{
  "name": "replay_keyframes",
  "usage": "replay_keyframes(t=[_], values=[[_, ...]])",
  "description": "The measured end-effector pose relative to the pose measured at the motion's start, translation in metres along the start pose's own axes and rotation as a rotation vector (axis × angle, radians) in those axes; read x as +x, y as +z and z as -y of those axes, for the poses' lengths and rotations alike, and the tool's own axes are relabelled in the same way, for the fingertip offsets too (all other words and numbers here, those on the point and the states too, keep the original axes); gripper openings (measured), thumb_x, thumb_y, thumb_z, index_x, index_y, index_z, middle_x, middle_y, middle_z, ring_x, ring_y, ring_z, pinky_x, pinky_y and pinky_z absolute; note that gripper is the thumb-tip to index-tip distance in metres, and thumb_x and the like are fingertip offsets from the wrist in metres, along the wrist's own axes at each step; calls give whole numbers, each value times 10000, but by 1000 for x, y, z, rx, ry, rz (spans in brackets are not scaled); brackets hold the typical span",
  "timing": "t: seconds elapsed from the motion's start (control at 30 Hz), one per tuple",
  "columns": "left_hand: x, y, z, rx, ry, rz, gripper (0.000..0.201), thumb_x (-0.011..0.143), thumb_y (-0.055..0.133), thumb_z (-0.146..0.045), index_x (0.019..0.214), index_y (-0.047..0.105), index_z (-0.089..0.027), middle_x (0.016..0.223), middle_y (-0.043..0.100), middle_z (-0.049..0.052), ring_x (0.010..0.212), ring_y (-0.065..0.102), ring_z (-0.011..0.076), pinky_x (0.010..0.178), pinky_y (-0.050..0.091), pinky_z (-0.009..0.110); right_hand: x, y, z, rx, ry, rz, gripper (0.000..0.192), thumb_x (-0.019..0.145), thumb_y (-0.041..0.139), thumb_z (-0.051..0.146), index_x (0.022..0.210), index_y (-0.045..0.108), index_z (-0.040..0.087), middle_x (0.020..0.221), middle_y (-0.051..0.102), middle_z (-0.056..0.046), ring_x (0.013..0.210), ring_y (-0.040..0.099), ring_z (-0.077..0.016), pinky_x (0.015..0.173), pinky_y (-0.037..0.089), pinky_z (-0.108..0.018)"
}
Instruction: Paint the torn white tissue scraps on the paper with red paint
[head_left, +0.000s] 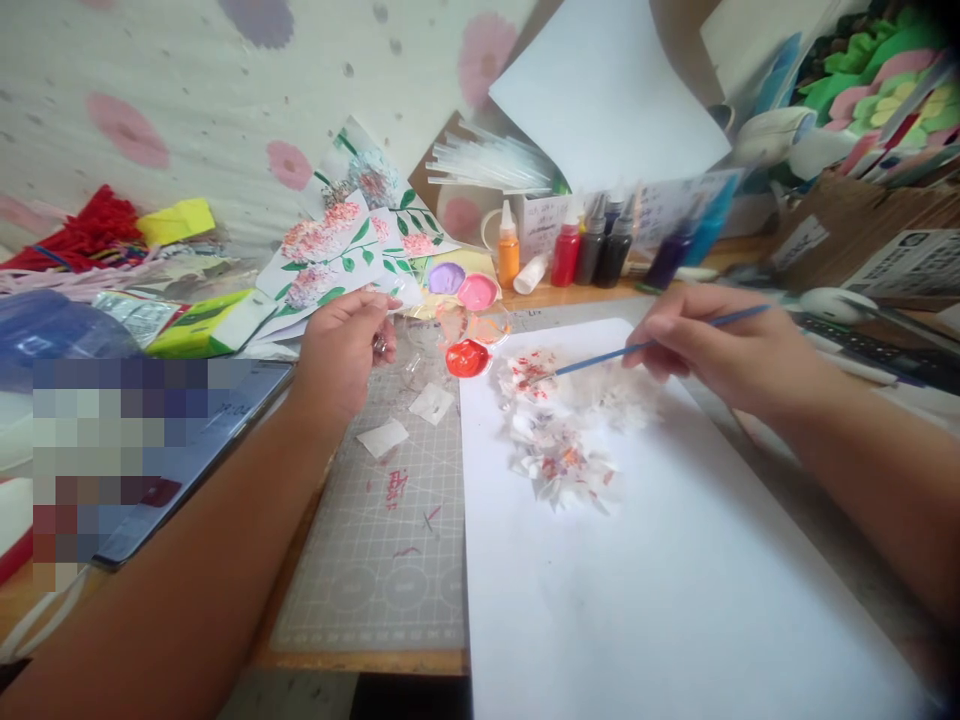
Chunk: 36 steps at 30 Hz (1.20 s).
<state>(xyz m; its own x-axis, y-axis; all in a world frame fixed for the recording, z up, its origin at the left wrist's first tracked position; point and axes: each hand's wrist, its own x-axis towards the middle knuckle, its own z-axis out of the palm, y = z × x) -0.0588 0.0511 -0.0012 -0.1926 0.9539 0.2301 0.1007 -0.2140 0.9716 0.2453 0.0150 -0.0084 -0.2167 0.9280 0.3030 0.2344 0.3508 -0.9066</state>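
My right hand is closed around a thin blue paintbrush. The brush tip meets a crumpled white paper flower cluster dabbed with red. Below it, a second ruffled cluster carries red, orange and purple marks. Both sit on a large white sheet of paper. My left hand pinches the near-left edge of a clear plastic paint palette; its fingertips are partly hidden. Purple paint, pink paint and red paint fill some of the wells.
Under the paper lies a grey cutting mat with small white scraps. Paint bottles line the back. Painted flower pictures lean behind the palette. A phone lies left, a cardboard box stands right.
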Motion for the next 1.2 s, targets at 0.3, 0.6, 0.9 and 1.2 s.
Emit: replay_keyframes(t=[0.3,0.6,0.9,1.2], values=[[3,-2,6,8,25,2,92,755,573,-225,674,569,-180,447,466,-35,398,419,79,396,310,193,5,0,6,286,0,-180,395,612,723,513,630,515,178,529,602,9,394,457,-65,357,306,-175],[1,0,5,-1,46,7,94,737,585,-238,659,581,-186,468,451,-32,421,409,80,410,326,194,6,17,4,332,18,-252,423,614,716,530,596,503,165,457,556,20,353,449,-67,333,303,-189],[1,2,4,-1,42,2,74,733,580,-223,694,613,-169,475,444,-30,414,405,78,402,310,196,12,25,5,312,140,-249,427,656,689,524,607,480,154,466,554,8,349,459,-66,321,321,-181],[1,1,4,-18,38,-2,64,723,585,-217,682,617,-180,475,440,-29,426,403,77,402,321,196,12,19,8,345,175,-236,381,657,723,428,613,472,145,467,565,-9,341,460,-70,317,312,-179]])
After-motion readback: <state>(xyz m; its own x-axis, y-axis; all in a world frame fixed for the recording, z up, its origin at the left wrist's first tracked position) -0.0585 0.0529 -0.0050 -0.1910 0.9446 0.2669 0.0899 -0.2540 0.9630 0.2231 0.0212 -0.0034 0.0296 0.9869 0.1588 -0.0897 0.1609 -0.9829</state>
